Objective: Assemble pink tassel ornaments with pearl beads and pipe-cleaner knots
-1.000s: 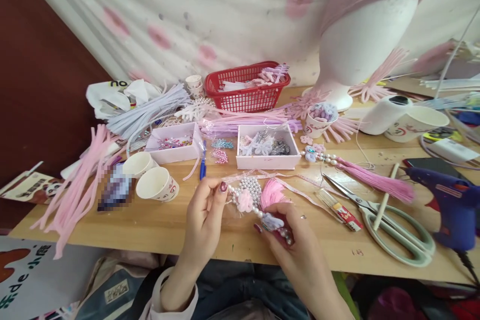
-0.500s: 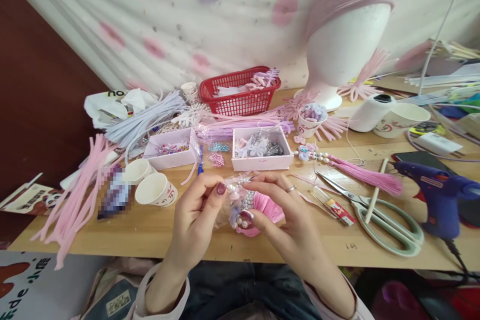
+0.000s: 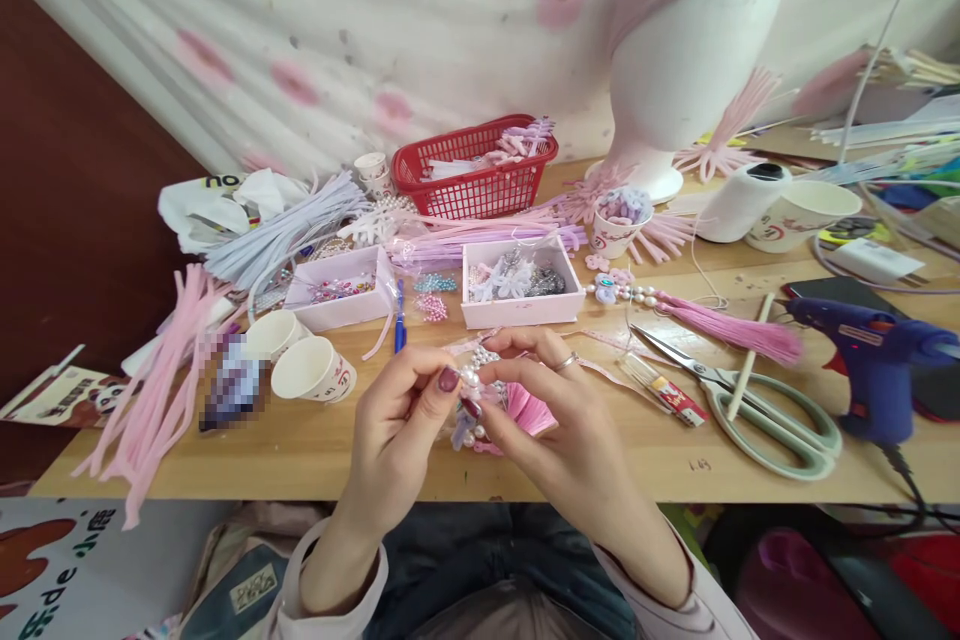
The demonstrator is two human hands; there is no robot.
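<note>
Near the table's front edge, my left hand (image 3: 401, 425) pinches the upper end of a pearl-beaded ornament (image 3: 469, 380) between thumb and index finger. From the other side, my right hand (image 3: 559, 420) closes thumb and fingertips on the same beads, a ring on one finger. Below and behind the beads lies a bright pink tassel (image 3: 531, 410), partly covered by my right hand. Whether it is joined to the ornament is hidden. A similar beaded pink tassel (image 3: 724, 325) lies at the right on the wooden table (image 3: 600, 475).
Two small white boxes (image 3: 525, 312) of beads and charms stand ahead, with a red basket (image 3: 472, 190) behind. Paper cups (image 3: 311, 375) and pink fuzzy stems (image 3: 161, 390) are left. Scissors (image 3: 817, 420), a blue glue gun (image 3: 874, 370) and a white mannequin head (image 3: 675, 80) are right.
My right hand's thumb and fingers have drawn in closer to my left fingertips, onto the upper pearls. The view has tilted down slightly; the table things stay put.
</note>
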